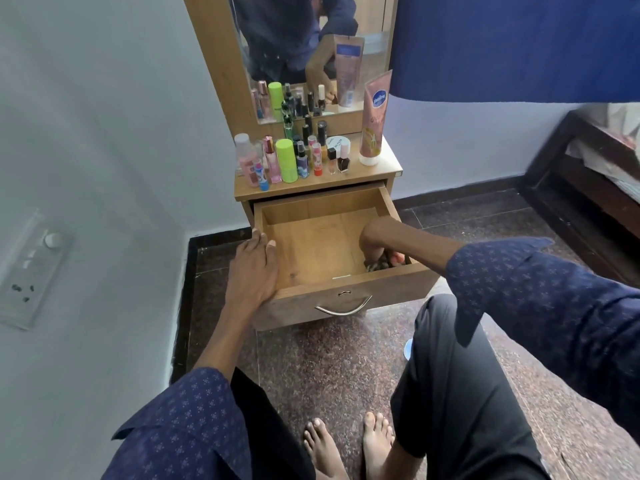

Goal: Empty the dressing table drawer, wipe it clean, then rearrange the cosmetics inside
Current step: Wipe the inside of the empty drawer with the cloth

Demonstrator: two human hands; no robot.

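While the left hand (251,268) rests flat on the drawer (322,237) rim, the right hand (375,245) grips something small in its front corner; hasty lifting could scatter pieces.

The one wording that reads clearly is "Vaseline", white letters on a blue oval badge high on the pink tube (374,126), which stands cap-down at the right end of the bench (388,173). Gold script lower on that tube is too blurred to read, as is the print on the white round jar lid (338,143) just left of the tube.
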